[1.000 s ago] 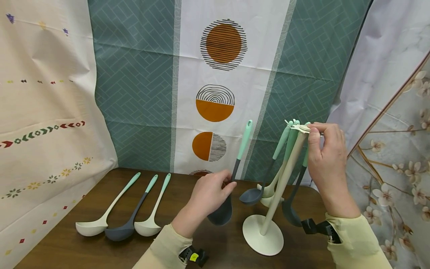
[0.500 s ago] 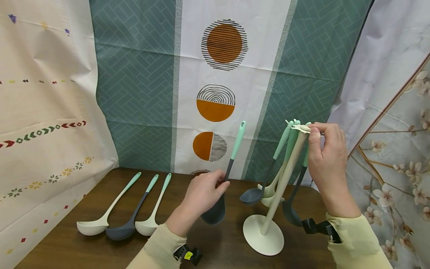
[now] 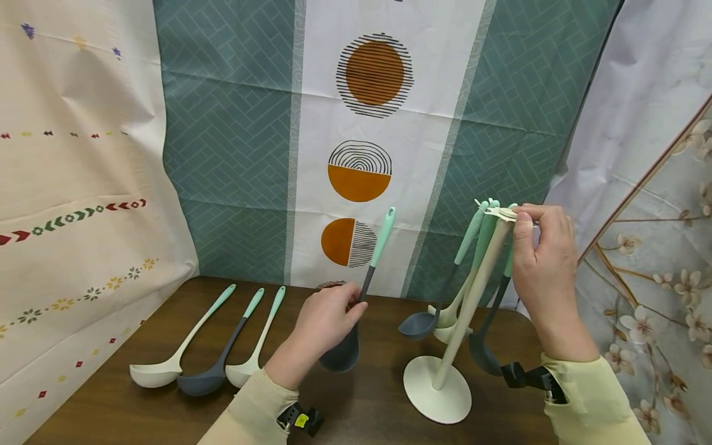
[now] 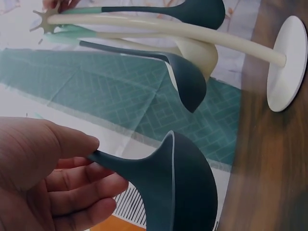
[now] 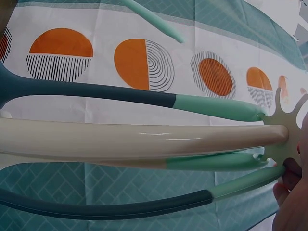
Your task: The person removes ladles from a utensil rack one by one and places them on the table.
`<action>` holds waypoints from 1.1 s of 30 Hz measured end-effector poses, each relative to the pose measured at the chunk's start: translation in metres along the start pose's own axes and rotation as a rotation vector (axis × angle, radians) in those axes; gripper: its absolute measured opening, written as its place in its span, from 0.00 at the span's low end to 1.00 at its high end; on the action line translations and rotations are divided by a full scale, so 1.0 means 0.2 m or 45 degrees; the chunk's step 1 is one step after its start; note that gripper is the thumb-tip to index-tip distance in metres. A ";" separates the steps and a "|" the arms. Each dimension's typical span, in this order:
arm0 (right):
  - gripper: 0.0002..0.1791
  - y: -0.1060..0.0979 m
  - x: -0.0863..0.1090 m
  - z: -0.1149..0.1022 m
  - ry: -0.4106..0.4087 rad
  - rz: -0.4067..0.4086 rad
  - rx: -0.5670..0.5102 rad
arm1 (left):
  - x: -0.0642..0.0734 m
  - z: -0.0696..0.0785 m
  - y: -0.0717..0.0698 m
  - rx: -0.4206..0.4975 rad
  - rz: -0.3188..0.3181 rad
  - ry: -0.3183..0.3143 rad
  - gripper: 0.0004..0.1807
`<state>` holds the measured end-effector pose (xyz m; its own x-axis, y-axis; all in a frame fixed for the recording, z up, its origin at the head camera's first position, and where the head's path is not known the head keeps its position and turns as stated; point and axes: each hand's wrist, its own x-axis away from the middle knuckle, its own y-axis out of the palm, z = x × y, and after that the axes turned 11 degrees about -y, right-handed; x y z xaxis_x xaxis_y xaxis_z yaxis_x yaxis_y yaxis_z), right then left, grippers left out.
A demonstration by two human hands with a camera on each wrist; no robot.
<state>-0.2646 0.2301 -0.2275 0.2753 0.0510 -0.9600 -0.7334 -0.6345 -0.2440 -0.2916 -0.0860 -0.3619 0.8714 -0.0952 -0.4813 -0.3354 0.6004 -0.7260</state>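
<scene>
My left hand [image 3: 325, 318] pinches a dark grey ladle [image 3: 384, 238] with a mint handle by its shaft. Its handle points up and its bowl hangs over the table; in the left wrist view that bowl [image 4: 195, 187] shows large beyond the fingertips. The cream utensil stand [image 3: 473, 296] is at the right, its top held between the thumb and fingers of my right hand [image 3: 547, 266]. From its hooks hang several ladles, among them a dark one [image 3: 418, 324] on the left and another dark one [image 3: 484, 353] under the right hand. Pale ones hang behind the pole.
Three ladles lie side by side on the brown table [image 3: 378, 414] at the left: a cream one [image 3: 158, 374], a dark grey one [image 3: 203, 382] and another cream one [image 3: 241, 372]. A patterned cloth [image 3: 228, 154] hangs behind the table, with more cloth at both sides.
My left hand has moved left with the dark ladle, away from the stand, and the ladle leans more to the right. My right hand keeps its hold on the stand's top.
</scene>
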 end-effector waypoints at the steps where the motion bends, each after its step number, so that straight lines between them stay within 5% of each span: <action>1: 0.21 0.00 0.00 0.00 -0.002 0.002 -0.001 | 0.00 -0.01 0.00 -0.003 -0.004 -0.004 0.08; 17: 0.20 0.00 0.00 0.00 -0.020 0.013 -0.002 | 0.01 -0.08 -0.02 -0.064 -0.042 -0.041 0.11; 33: 0.20 0.01 0.00 0.01 -0.014 0.012 0.007 | -0.01 -0.16 -0.01 -0.102 -0.183 -0.168 0.10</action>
<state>-0.2665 0.2310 -0.2289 0.2610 0.0536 -0.9638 -0.7393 -0.6309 -0.2353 -0.3040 -0.1133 -0.3750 0.9498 -0.0674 -0.3057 -0.2274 0.5224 -0.8218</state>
